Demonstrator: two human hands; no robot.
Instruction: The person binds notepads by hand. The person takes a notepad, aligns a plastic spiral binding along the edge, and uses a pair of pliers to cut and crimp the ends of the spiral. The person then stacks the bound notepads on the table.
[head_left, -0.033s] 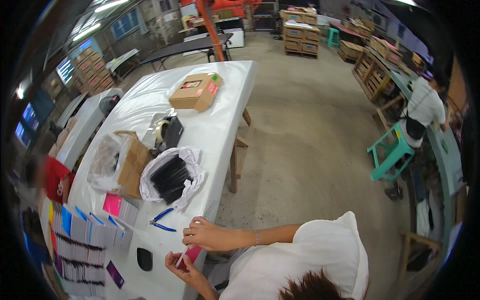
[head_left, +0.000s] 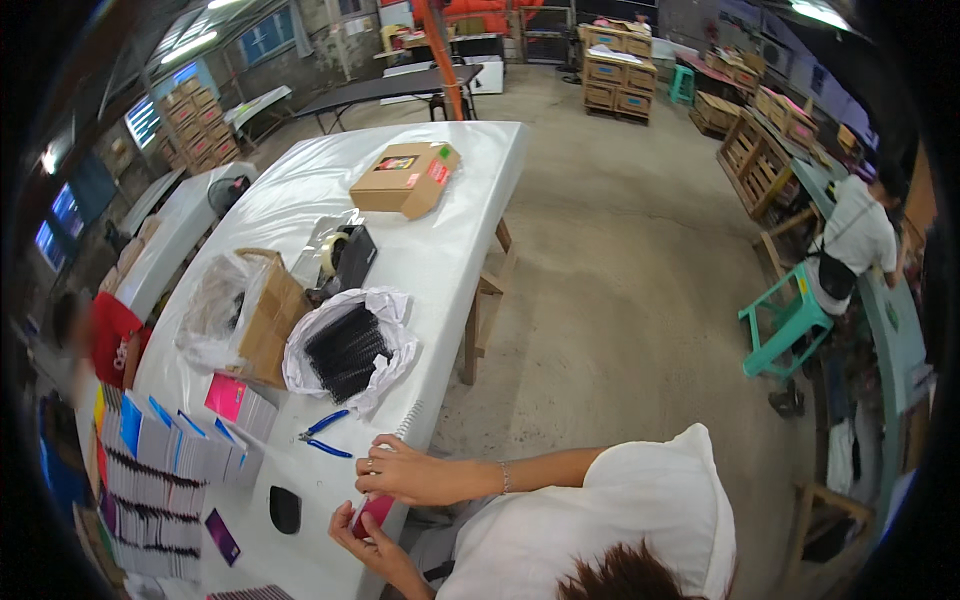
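Note:
My left hand (head_left: 365, 540) is closed round a small pink-covered booklet (head_left: 376, 512) at the table's near edge. Just above it, my right hand (head_left: 408, 473) bends its fingers down at the booklet's upper end. A thin spiral binding coil (head_left: 408, 420) sticks out past the right fingers, which seem to pinch it; their tips are partly hidden. Blue-handled cutting pliers (head_left: 328, 436) lie open to the left of the right hand. A black rounded flat object (head_left: 285, 510) rests left of my hands.
White paper wrapping (head_left: 402, 345) holds many black coils (head_left: 347, 352). Beside it stand a plastic-lined carton (head_left: 272, 330), a tape dispenser (head_left: 345, 262) and a cardboard box (head_left: 400, 180). Stacked booklets (head_left: 150, 510) fill the near left. A person sits on a green stool (head_left: 785, 325); another stands left.
The whole view has shifted slightly, with the table further right. My hands stay together at the booklet, which is turned a little, and the right fingers have moved slightly.

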